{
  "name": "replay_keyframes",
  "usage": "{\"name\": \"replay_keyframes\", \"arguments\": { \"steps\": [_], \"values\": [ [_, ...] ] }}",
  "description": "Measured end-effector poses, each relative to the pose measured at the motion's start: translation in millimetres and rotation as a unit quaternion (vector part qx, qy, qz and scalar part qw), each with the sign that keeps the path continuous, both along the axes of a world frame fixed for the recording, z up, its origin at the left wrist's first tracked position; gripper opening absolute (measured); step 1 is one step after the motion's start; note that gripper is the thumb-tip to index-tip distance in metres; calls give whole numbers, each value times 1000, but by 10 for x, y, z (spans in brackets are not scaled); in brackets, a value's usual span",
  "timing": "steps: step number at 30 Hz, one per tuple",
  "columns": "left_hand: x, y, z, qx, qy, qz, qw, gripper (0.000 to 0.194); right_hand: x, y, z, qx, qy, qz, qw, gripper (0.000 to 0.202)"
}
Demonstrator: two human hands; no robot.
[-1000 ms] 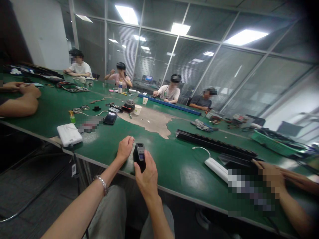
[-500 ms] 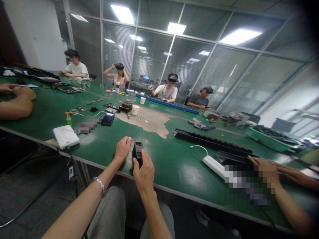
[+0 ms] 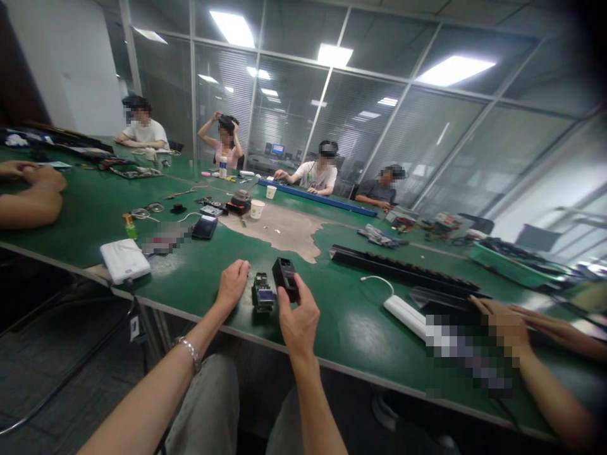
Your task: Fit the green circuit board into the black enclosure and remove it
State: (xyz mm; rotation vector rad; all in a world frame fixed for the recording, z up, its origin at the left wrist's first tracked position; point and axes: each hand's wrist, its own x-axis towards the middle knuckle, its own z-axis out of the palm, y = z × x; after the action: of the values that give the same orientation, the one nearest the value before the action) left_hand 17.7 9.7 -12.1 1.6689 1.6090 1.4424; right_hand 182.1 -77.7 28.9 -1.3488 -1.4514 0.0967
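A black plastic casing with rectangular cut-outs is held tilted in my right hand, thumb on one side and fingers on the other. Just left of it, a small green circuit board assembly with a little blue-grey screen sits uncovered on the table. My left hand rests on the tabletop left of the board, its fingers curled in. Whatever those fingers may hold is hidden. The board lies between my hands, and neither touches it.
The green table has a worn tan patch. To the left lie a white power bank and a dark phone-like slab. Paper cups stand beyond. At right are a long black rail, a white strip device and a co-worker's hands.
My right hand has lifted the black casing off the circuit board and moved it to the right, which bares the board. My left hand has stayed in place.
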Motion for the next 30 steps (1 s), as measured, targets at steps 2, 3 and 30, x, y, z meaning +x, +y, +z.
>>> {"name": "replay_keyframes", "arguments": {
  "steps": [2, 3, 30],
  "values": [
    [2, 1, -8, 2, -1, 0, 1000, 39, 70, 14, -119, -14, -2, -1, 1000, 44],
    [3, 1, -10, 3, -1, 0, 1000, 39, 92, 22, -174, -20, -3, -1, 1000, 44],
    [-9, -45, 35, 18, 50, 15, 998, 29, 109, 32, -361, -28, -31, -21, 999, 47]
  ]
}}
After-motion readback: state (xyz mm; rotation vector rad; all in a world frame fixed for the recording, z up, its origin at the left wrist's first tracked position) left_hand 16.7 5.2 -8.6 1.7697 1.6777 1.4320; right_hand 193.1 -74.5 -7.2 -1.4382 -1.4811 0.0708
